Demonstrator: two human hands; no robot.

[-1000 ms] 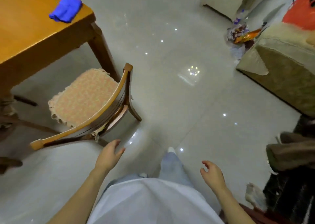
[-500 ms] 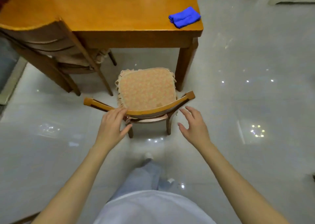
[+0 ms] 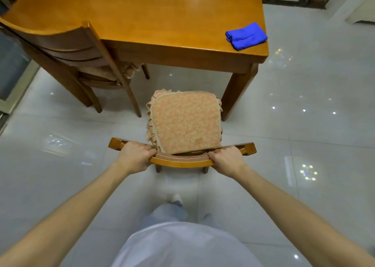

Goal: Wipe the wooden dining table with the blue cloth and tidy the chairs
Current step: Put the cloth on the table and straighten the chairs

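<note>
A wooden chair (image 3: 180,162) with an orange patterned cushion (image 3: 185,122) stands on the floor just in front of the wooden dining table (image 3: 142,19), its seat out from under the tabletop. My left hand (image 3: 135,157) grips the left part of the curved backrest. My right hand (image 3: 227,161) grips the right part. The folded blue cloth (image 3: 246,36) lies on the table's near right corner, apart from both hands.
A second wooden chair (image 3: 69,51) stands to the left, pushed partly under the table. The table leg (image 3: 235,96) is right of the cushion. Glossy light tiles (image 3: 304,134) surround the chair. My legs (image 3: 172,210) are directly behind it.
Both hands were open and reaching for the backrest half a second ago; now they have closed round it. The view has come closer to the chair and the table.
</note>
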